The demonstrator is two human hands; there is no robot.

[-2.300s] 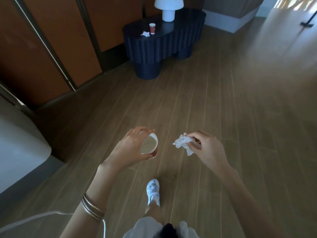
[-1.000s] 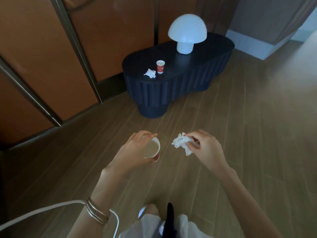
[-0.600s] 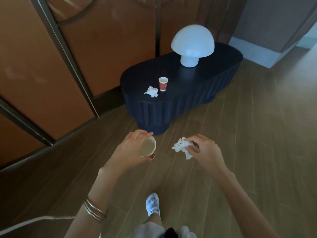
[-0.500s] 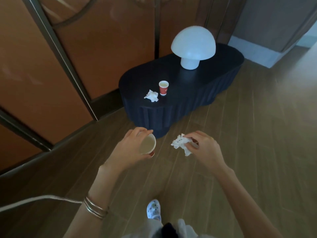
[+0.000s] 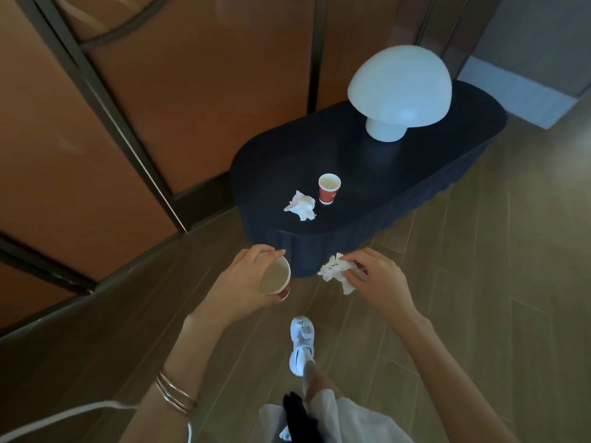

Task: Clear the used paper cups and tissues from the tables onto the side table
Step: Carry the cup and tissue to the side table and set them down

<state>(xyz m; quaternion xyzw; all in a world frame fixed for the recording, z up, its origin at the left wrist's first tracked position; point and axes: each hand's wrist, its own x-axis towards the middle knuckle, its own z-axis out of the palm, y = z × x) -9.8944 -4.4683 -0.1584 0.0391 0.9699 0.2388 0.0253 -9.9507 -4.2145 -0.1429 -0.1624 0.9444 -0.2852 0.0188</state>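
My left hand (image 5: 238, 284) grips a red paper cup (image 5: 275, 280) by its side, its pale inside facing me. My right hand (image 5: 379, 282) pinches a crumpled white tissue (image 5: 335, 271). Both hands hover over the wooden floor just short of the dark oval side table (image 5: 399, 174). On that table stand another red paper cup (image 5: 328, 189) and, just left of it, a second crumpled tissue (image 5: 300, 206).
A white mushroom-shaped lamp (image 5: 398, 91) stands on the far half of the side table. Orange wall panels with dark frames (image 5: 160, 91) run along the left. My foot in a white shoe (image 5: 301, 345) steps on the plank floor below the hands.
I have walked closer to the side table, which now looms larger and sits right in front of my hands. Both hands keep the same hold on the cup and tissue.
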